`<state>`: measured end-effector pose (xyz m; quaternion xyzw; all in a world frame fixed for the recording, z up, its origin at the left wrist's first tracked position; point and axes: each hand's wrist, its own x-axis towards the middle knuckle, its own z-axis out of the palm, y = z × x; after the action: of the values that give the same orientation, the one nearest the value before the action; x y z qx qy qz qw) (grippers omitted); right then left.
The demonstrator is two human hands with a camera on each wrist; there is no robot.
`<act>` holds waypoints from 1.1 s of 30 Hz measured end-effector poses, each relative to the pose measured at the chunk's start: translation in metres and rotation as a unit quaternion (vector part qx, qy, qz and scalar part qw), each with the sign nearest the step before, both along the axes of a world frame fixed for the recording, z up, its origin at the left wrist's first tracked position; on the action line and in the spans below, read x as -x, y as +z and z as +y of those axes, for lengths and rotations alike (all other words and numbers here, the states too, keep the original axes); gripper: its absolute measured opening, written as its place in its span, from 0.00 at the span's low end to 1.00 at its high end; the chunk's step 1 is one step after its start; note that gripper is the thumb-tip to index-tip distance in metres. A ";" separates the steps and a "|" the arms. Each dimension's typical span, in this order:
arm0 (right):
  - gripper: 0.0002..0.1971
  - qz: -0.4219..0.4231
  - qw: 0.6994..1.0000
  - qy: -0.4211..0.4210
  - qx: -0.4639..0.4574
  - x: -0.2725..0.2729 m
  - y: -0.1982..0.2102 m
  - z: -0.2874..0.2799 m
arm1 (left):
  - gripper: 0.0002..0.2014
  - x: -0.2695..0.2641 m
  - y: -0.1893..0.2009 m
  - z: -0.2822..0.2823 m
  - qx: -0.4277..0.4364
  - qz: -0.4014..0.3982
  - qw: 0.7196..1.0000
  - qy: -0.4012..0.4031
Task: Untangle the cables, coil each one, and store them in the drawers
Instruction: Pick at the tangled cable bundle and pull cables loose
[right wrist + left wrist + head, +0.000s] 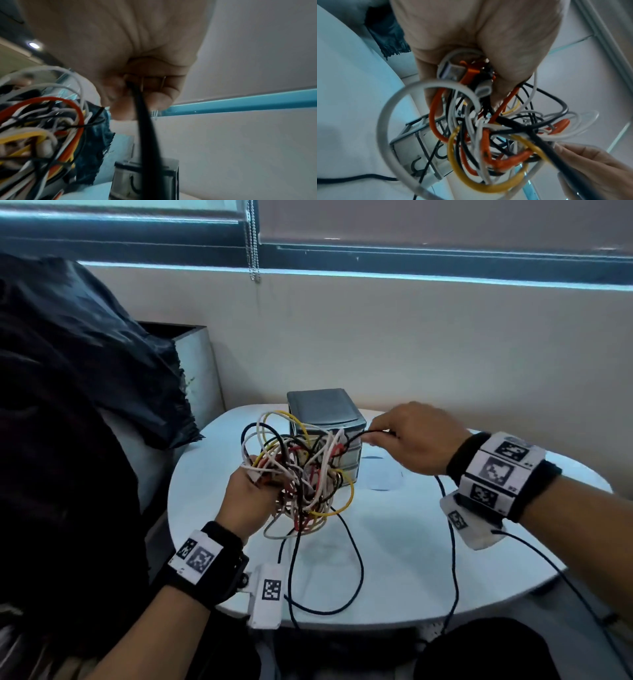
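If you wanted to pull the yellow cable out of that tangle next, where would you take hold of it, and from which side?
I would probably pinch the yellow cable on its big loop bulging out at the lower right of the tangle, coming from the right. That stretch hangs clear of the knot, while the left hand grips the other side. The right hand is pinching a black cable.

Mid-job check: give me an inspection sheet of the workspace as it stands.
Surface: white round table, in use.
Job's things: cable tangle lifted above the table; grey drawer unit behind it, drawers shut.
Clutter: nothing seen.
Grippers: left hand grips the tangle; right hand pinches a black cable, drawing it from the tangle.
Cables: white, orange, yellow and black, still knotted; black loops trail on the table.
Surroundings: dark cloth at left, wall and window behind.
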<state>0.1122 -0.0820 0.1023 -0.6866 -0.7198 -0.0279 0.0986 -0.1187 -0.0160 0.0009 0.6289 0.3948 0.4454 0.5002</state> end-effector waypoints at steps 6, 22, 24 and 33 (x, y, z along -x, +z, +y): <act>0.15 0.150 0.964 -0.107 -0.190 -0.044 0.048 0.005 | 0.07 0.006 0.006 0.006 0.010 -0.019 1.000 0.010; 0.43 -0.209 0.963 -0.077 -0.150 -0.034 0.003 -0.018 | 0.14 -0.002 0.015 -0.003 -0.050 -0.021 0.998 -0.039; 0.43 -0.240 0.966 -0.010 -0.100 -0.012 -0.012 -0.015 | 0.09 -0.002 0.015 -0.002 -0.057 -0.024 0.997 -0.039; 0.14 -0.041 0.998 0.051 0.015 0.006 -0.006 -0.004 | 0.16 0.005 0.013 -0.008 -0.034 -0.042 0.998 -0.039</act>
<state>0.1062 -0.0864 0.0965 -0.6490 -0.7574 -0.0399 0.0599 -0.1239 -0.0240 0.0140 0.6414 0.3332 0.4647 0.5115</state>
